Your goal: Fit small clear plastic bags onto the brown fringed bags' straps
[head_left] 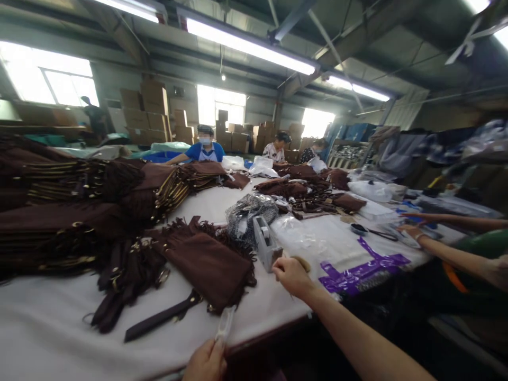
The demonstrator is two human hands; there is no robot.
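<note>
A long white work table (47, 323) runs down a workshop lit by ceiling strip lights, with cardboard boxes stacked along the far wall and other people seated at its far end and right side. The person's left hand (206, 362), low at the near edge, is closed around the end of a pale, translucent strip (224, 324) that points up over the table edge toward a brown fringed pouch (210, 267). The right hand (291, 275) is stretched out with its fingers curled at the base of a grey tape dispenser (265, 242), touching or just short of it; whether it pinches anything cannot be told. To pull tape cleanly, it seems best to steady the dispenser against the table and draw toward the body, keeping the strip in the left hand clear of the fringe. Open room is thin: stacks of brown bags (79, 211) crowd the left, a dark strap (159, 317) lies just left of the strip, purple tape pieces (357, 272) lie to the right, and a co-worker's forearms (444, 254) reach in beyond them. The near edge drops away directly under both wrists.
</note>
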